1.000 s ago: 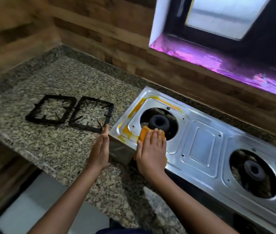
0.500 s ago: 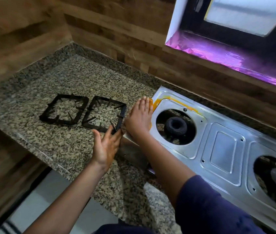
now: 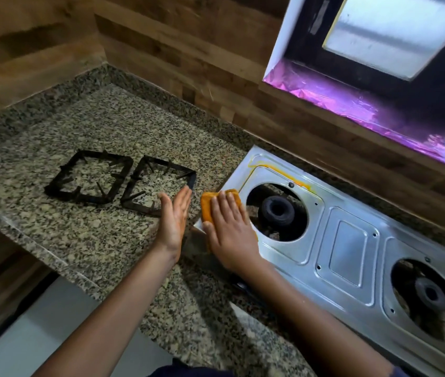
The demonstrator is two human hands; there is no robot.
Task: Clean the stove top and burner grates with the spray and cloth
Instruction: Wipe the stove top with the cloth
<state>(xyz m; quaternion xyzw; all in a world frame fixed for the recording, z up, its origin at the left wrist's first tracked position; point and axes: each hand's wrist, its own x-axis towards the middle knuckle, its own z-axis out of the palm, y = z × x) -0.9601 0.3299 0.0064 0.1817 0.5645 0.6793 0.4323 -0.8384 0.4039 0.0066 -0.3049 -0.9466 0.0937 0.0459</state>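
ideally the right hand (image 3: 229,229), fingers flat on the folded orange cloth (image 3: 207,205) at the left end of the stainless-steel stove top (image 3: 351,248), presses firmly toward the yellow rim residue (image 3: 300,183), with the open left hand (image 3: 173,219) held beside it.

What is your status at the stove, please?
Right hand flat on orange cloth at stove top left edge. Left hand open beside it. Grates off, on counter. Nothing blocking.

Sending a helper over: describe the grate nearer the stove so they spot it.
Find the steel stove on the granite counter. Left of it lie two black square grates. Yours is the right-hand one, next to the open left hand.
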